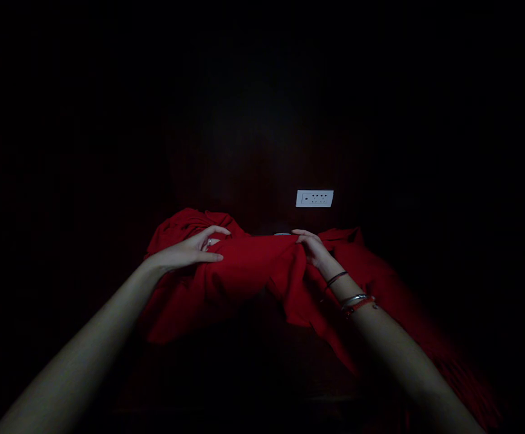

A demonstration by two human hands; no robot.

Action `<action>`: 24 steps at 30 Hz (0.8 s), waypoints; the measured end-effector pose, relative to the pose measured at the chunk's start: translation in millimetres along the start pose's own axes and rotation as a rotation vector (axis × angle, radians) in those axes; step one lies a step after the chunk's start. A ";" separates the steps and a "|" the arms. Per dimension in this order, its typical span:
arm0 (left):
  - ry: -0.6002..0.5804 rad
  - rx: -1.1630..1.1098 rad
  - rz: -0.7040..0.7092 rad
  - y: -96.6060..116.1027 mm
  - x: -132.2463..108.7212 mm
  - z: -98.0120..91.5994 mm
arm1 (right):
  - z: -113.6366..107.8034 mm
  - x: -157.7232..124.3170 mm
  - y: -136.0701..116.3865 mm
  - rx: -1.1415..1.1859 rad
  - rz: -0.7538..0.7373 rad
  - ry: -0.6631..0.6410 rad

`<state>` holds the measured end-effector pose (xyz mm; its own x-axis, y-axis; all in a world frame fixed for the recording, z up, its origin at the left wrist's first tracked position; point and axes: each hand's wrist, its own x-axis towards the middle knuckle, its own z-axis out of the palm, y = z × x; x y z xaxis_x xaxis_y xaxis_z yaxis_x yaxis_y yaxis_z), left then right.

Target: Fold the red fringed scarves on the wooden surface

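Note:
A large red shawl [253, 259] is stretched between my two hands, its upper edge running nearly level. At the left end, my left hand [194, 250] grips the fabric, with the thumb lying on its front and a ring on one finger. My right hand [313, 248] pinches the upper edge at the other end, and part of those fingers is hidden. Bunched folds heap up behind my left hand. Past my right wrist, the shawl trails to the lower right, where dim fringe shows. A small pale object [282, 234], too covered to name, peeks over the upper edge.
A white wall socket plate [314, 199] is set in the dark reddish surface beyond the shawl, right of centre. Bracelets [356, 299] circle my right wrist. Most of the surroundings are too dark to make out.

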<state>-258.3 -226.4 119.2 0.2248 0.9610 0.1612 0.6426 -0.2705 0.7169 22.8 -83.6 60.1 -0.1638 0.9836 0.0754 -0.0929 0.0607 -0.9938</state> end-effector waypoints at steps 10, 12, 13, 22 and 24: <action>-0.217 -0.104 0.180 25.2 28.2 33.7 | 39.1 -24.2 -13.0 -0.441 -0.303 -0.734; -0.196 -0.038 0.178 23.8 27.1 28.5 | 45.0 -25.3 -15.4 -0.375 -0.212 -0.788; -0.173 0.013 0.152 18.8 25.2 26.1 | 44.6 -24.6 -18.0 -0.310 -0.188 -0.751; -0.071 0.293 -0.180 -48.2 -1.5 5.9 | -7.6 -10.4 -74.5 0.349 -0.297 -0.277; -0.020 0.303 -0.202 -38.0 -3.4 -11.7 | -18.4 -2.0 -75.0 0.343 -0.302 -0.159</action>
<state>-292.1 -218.7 99.3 0.0834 0.9963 0.0210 0.8627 -0.0828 0.4989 48.1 -87.0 133.0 -0.2252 0.8911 0.3941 -0.4732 0.2535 -0.8437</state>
